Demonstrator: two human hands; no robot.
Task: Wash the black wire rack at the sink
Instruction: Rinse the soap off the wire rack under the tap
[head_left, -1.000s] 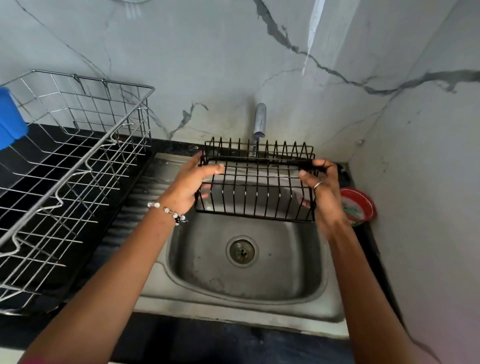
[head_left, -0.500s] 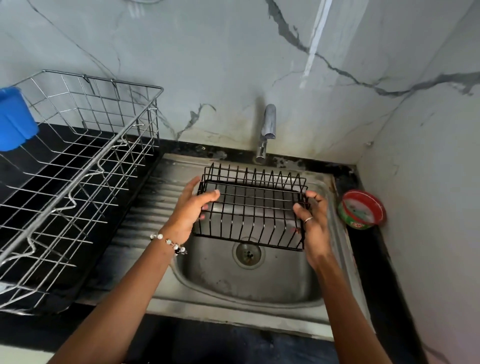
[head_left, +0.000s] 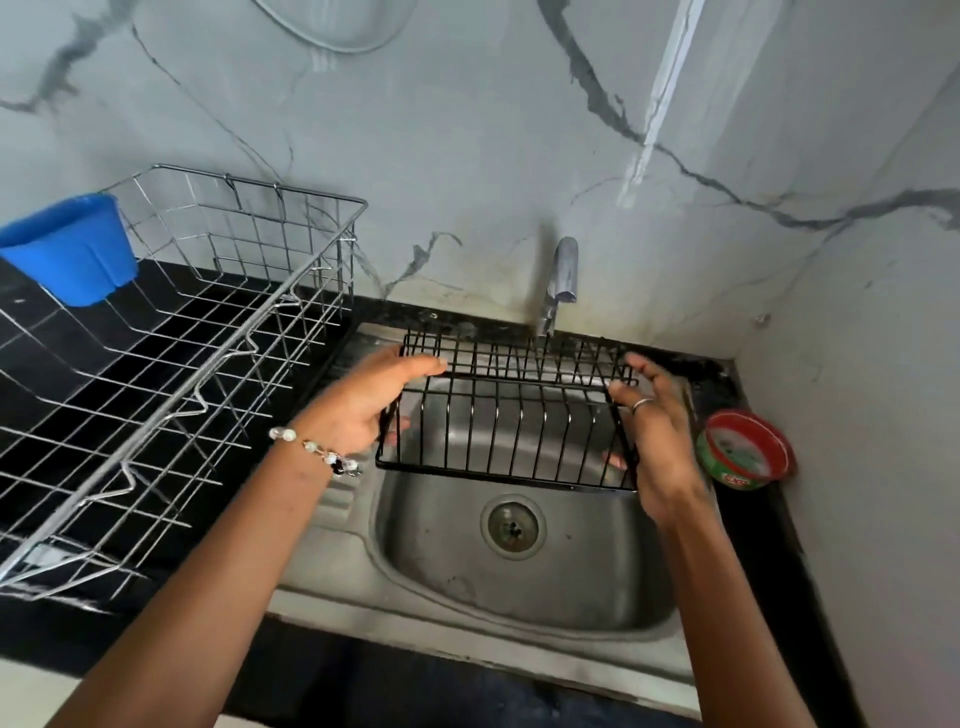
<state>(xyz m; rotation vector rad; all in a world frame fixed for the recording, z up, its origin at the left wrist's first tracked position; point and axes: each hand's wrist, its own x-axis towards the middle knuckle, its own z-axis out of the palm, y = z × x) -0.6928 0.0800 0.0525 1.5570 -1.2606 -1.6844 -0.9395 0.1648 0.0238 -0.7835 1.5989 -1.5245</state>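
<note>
The black wire rack (head_left: 511, 415) hangs over the steel sink (head_left: 519, 592), just below the tap (head_left: 561, 280). My left hand (head_left: 366, 402) grips its left end, thumb over the top bar and fingers behind the wires. On the right end my right hand (head_left: 657, 436) holds the side frame, with a ring on one finger. No water shows at the tap. The drain (head_left: 513, 526) lies open below the rack.
A large chrome wire dish rack (head_left: 182, 364) fills the black counter on the left, with a blue plastic cup (head_left: 70, 249) hooked on its far side. A red-rimmed round tub (head_left: 745, 449) sits right of the sink by the marble wall.
Both hands lowered the black rack from in front of the tap down toward the sink bowl, and it has tipped slightly. The view shifted upward.
</note>
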